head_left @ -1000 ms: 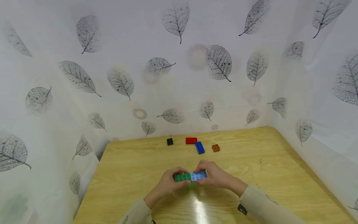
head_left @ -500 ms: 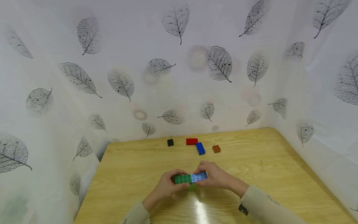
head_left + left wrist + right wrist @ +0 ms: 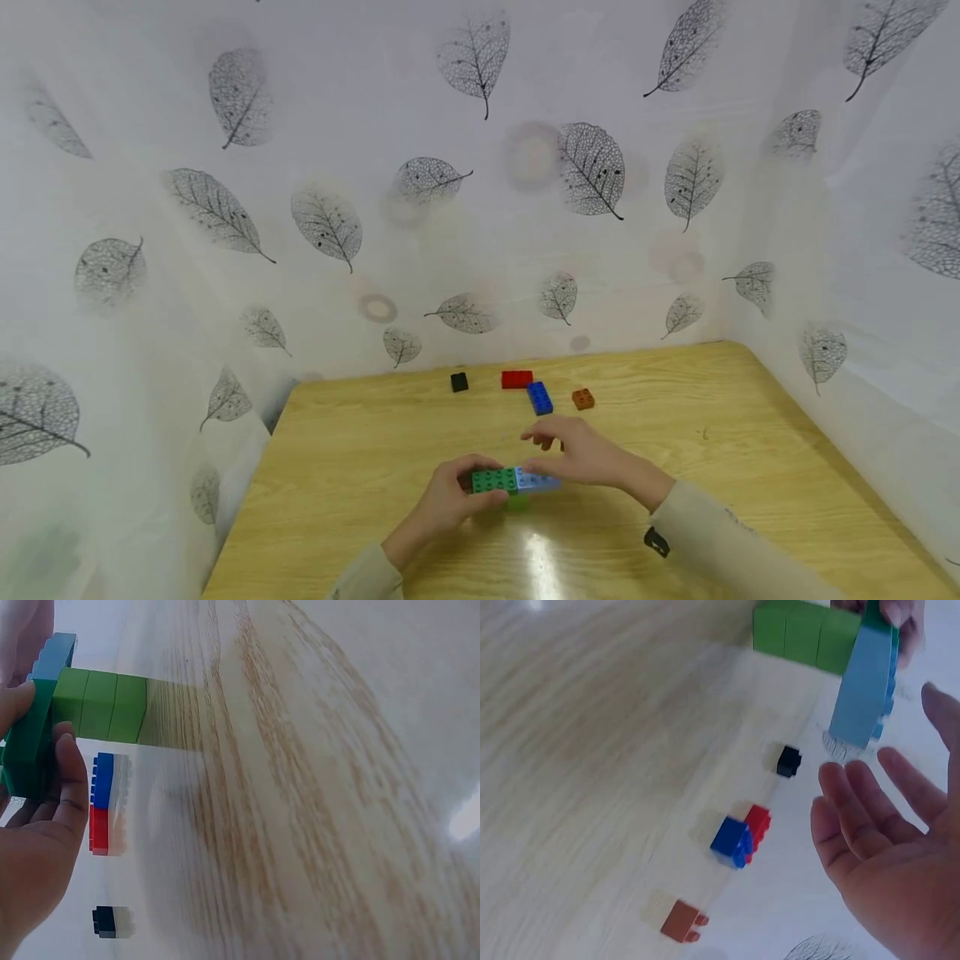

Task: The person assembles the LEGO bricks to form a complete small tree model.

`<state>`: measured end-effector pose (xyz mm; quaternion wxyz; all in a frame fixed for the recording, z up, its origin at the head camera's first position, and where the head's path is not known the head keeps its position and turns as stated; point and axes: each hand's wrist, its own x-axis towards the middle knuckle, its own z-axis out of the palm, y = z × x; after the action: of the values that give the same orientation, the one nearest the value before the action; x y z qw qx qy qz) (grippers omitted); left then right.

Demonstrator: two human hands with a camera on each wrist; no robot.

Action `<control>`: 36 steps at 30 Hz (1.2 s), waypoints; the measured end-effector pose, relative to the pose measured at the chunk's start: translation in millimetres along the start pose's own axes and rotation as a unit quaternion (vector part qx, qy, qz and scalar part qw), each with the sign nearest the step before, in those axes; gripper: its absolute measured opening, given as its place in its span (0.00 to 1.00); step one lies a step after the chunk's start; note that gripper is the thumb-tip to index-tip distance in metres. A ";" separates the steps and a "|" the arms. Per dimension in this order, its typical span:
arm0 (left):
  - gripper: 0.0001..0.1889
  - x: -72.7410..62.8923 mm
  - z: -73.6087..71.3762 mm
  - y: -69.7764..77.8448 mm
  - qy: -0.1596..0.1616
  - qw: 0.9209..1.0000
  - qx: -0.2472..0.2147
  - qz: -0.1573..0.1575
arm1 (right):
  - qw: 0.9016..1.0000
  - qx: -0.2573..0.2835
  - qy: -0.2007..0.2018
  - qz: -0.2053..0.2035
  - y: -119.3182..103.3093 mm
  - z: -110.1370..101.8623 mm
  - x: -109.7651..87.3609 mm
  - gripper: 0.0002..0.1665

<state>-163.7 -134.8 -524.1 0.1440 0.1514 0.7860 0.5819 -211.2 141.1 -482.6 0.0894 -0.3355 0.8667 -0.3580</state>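
Observation:
A stack of several light green bricks [image 3: 99, 705] stands upright on the table, bearing a dark green brick [image 3: 493, 481] and a light blue brick [image 3: 862, 690] laid end to end across its top. My left hand [image 3: 448, 497] grips the dark green brick between thumb and fingers. Close above the light blue brick, my right hand [image 3: 581, 450] holds nothing, its fingers loosely bent and spread. In the right wrist view the fingers [image 3: 847, 802] are apart from the bricks.
Along the table's back lie a black brick [image 3: 459, 382], a red brick [image 3: 517, 379], a blue brick [image 3: 539, 397] and an orange-brown brick [image 3: 582, 398]. A leaf-printed white curtain [image 3: 480, 250] encloses the wooden table [image 3: 360, 433] at the back and sides.
My right hand has let go of the light blue brick and risen slightly away from it. The left hand keeps its grip on the dark green brick.

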 end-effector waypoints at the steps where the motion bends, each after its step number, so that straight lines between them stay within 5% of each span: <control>1: 0.18 0.2 -0.1 0.5 -0.001 1.000 0.000 0.001 | 1.000 -0.002 0.016 0.001 2.7 -2.7 2.0 0.29; 7: 0.19 0.5 -0.9 2.4 -0.003 1.000 0.001 -0.006 | 0.994 -0.032 0.099 0.042 27.8 -6.5 18.1 0.32; 17: 0.20 3.4 -1.7 -0.6 -0.008 1.000 0.013 -0.010 | 0.975 -0.047 0.144 0.162 44.8 4.4 45.7 0.36; 27: 0.20 3.4 -2.4 -1.2 -0.015 1.000 0.008 -0.004 | 0.960 -0.037 0.176 0.214 59.6 19.8 60.0 0.40; 36: 0.22 4.2 -2.2 0.2 -0.018 1.000 0.006 -0.015 | 0.956 -0.041 0.190 0.219 65.9 25.9 62.1 0.39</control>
<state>-168.5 -135.0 -523.5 0.1655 0.1511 0.7887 0.5725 -282.3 120.7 -540.9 -0.0143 -0.0671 0.9337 -0.3513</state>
